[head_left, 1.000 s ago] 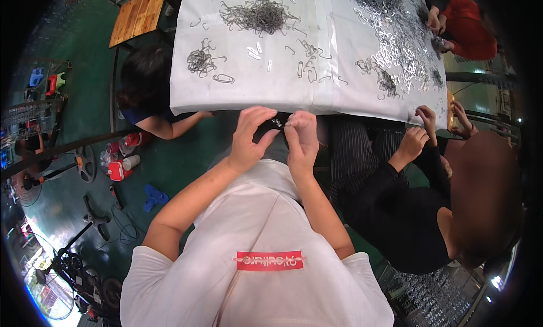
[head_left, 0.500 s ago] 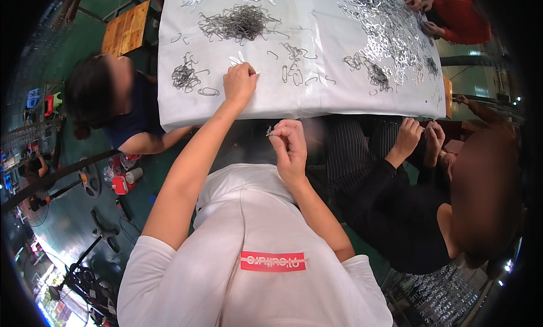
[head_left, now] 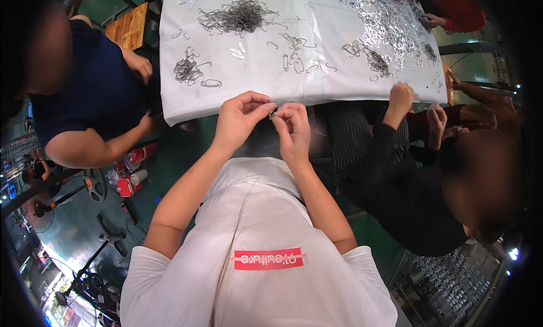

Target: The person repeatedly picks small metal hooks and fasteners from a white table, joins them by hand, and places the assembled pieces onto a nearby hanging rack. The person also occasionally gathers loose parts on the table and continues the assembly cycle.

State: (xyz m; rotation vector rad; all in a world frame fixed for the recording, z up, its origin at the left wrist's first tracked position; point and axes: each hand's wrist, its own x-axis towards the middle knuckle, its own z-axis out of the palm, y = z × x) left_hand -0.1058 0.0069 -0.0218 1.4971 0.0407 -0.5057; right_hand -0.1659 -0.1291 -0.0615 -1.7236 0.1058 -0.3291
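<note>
In front of my body, just off the table's near edge, both hands meet with their fingertips close together. My right hand point(head_left: 293, 133) is closed, pinching a small dark metal piece point(head_left: 272, 113). My left hand point(head_left: 238, 122) is closed too, thumb and forefinger pressed together at that piece. What it grips is too small to make out. Beyond my hands, a few pale, slim metal strips point(head_left: 237, 51) lie on the white-covered table point(head_left: 249, 81). A small pile of dark wire hooks point(head_left: 186, 71) and one loose wire loop point(head_left: 211, 84) lie to their left.
Farther back is a larger heap of wire hooks point(head_left: 240, 17); shiny metal pieces point(head_left: 390, 35) spread at the right. Scattered wire hooks point(head_left: 293, 52) lie mid-table. A person in dark blue point(head_left: 93, 84) sits left, another in black point(head_left: 407, 197) right. A red sleeve point(head_left: 455, 10) shows far right.
My left hand has come back from the pale strips on the table to my right hand. The person at left has leaned back; the person at right has raised one hand.
</note>
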